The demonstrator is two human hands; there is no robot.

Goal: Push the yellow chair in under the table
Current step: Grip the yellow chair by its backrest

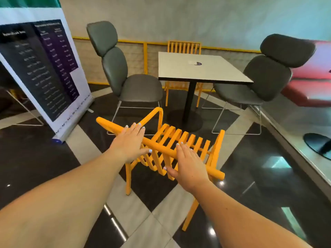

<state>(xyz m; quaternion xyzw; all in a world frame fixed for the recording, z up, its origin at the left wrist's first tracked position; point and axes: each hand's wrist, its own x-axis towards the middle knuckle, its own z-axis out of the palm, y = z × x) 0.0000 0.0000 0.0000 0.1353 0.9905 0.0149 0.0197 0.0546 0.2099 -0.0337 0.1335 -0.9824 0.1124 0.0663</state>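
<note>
Head view, items by size.

Floor [268, 185]: glossy dark and pale tiles, reflections visible. Risk: judged slippery, so the chair legs may skate or catch at a tile joint and twist the chair off line.

Table [202, 68]: square pale top on one dark pedestal with a round base. Risk: the chair's front legs may strike that base before the seat is fully under the near edge.

Two grey chairs, left [125, 77] and right [259, 83]: they flank the table's left and right edges, their wire legs reaching toward the gap. Risk: a skewed push may clip either frame.

Yellow chair [180, 140]: slatted, standing on the floor short of the table's near edge, angled toward its near left corner, not yet under it.

Left hand [130, 142] and right hand [189, 165]: both flat on the top rail, fingers extended and loose, not wrapped round it. Risk: open palms may slide off the round rail, and uneven pressure may swing the chair.
</note>
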